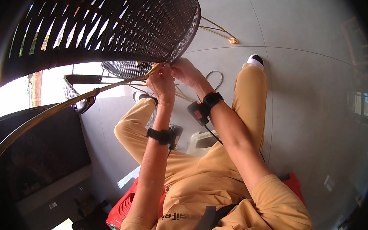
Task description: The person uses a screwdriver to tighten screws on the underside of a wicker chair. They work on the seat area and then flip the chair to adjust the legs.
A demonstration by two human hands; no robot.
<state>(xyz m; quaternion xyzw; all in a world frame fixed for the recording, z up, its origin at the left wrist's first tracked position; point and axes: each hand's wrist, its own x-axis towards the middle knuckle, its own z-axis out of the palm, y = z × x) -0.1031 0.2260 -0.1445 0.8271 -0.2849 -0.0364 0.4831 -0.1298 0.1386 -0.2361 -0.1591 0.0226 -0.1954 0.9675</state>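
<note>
A dark woven wicker chair (146,23) lies tipped over in front of me, its curved rim toward me. A brass-coloured metal leg (47,118) runs from the rim out to the left. My left hand (162,83) is closed at the rim where the leg meets it, fingertips pinched together. Close beside it, my right hand (187,73) is also closed, its fingers against the rim. What lies between the fingertips of either hand is too small and covered to make out. A grey flat strand (221,77) loops below and right of my hands.
Another woven piece (125,70) with thin metal legs stands behind the rim. A red plastic seat (122,210) is under me, and a pale plastic object (202,142) sits on the grey tiled floor (308,100) between my legs. A dark panel (40,151) stands at left.
</note>
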